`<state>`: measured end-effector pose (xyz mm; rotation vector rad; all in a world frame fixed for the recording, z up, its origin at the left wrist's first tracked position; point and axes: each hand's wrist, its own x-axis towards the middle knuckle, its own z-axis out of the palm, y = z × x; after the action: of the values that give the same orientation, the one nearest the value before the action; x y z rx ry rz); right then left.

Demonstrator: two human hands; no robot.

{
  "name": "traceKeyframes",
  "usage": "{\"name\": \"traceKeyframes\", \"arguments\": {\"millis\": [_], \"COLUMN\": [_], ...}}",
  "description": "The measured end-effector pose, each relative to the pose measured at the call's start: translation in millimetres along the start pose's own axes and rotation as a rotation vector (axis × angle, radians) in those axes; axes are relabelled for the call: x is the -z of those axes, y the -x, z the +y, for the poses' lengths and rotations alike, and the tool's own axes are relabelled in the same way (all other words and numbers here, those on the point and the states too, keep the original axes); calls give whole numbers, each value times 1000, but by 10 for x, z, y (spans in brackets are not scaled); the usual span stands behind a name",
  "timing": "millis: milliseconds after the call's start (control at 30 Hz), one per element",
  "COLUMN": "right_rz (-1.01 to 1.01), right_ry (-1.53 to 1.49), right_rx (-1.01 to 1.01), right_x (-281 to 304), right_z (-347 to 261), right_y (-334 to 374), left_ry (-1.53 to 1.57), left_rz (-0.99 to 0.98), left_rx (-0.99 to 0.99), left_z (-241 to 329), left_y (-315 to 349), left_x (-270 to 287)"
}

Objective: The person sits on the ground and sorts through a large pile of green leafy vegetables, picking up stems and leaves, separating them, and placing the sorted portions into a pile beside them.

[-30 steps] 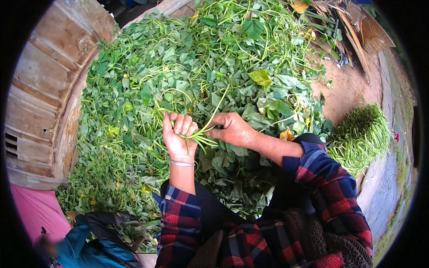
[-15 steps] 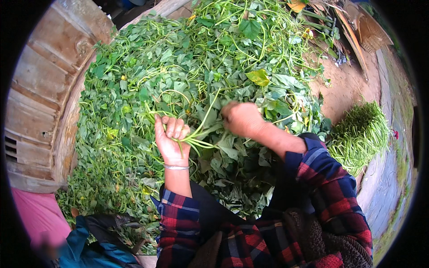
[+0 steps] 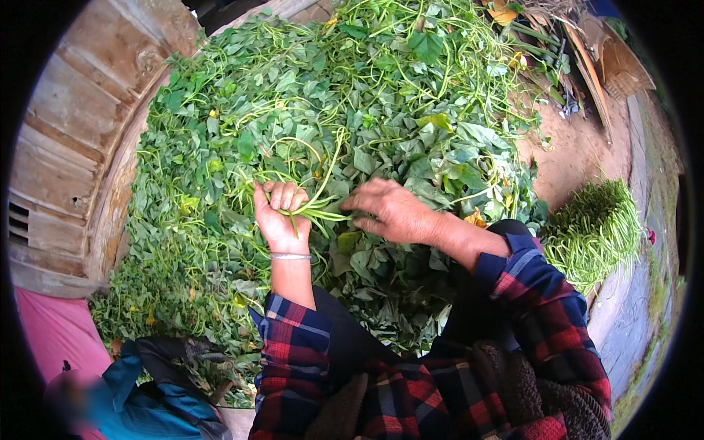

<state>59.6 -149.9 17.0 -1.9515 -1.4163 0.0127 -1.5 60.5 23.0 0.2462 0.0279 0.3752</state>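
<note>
My left hand (image 3: pixel 281 209) is closed around a small bunch of long green leaf stems (image 3: pixel 319 214), whose ends stick out to the right. Just beyond those ends is my right hand (image 3: pixel 389 209), palm down, thumb and fingers apart, fingertips close to the stem tips. I see nothing held in it. Both hands are above a wide heap of green leaves and vines (image 3: pixel 242 110), which spreads from between my legs to the far side.
A thick bundle of trimmed green stems (image 3: pixel 594 235) stands on the right. Curved wooden boards (image 3: pixel 66 161) border the heap on the left. At the lower left sits another person in a teal garment (image 3: pixel 139 403). A woven basket (image 3: pixel 620 62) lies at the far right.
My right hand has moved slightly left, toward the stem ends, and its fingers have spread. The leaves that hung between my hands are off the stems. My left hand keeps its grip.
</note>
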Motion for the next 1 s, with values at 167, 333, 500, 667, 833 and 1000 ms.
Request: {"name": "traceKeyframes", "arguments": {"millis": [167, 333, 500, 667, 833, 1000], "right_rz": [-53, -28, -165, -778, -537, -15], "right_ry": [-33, 71, 107, 338, 225, -342], "right_rx": [-14, -2, -180, -409, -484, -506], "right_x": [-12, 102, 42, 26, 234, 261], "right_z": [50, 9, -115, -280, -123, 200], "right_y": [31, 16, -9, -82, 24, 47], "left_ry": [-95, -223, -314, -441, -283, -137], "left_rz": [-4, 57, 133, 128, 124, 97], "left_rx": [15, -73, -110, -170, -239, -172], "left_z": [-34, -60, -155, -273, 41, 113], "left_y": [14, 35, 84, 131, 63, 0], "left_x": [-55, -149, -243, -353, -259, -90]}}
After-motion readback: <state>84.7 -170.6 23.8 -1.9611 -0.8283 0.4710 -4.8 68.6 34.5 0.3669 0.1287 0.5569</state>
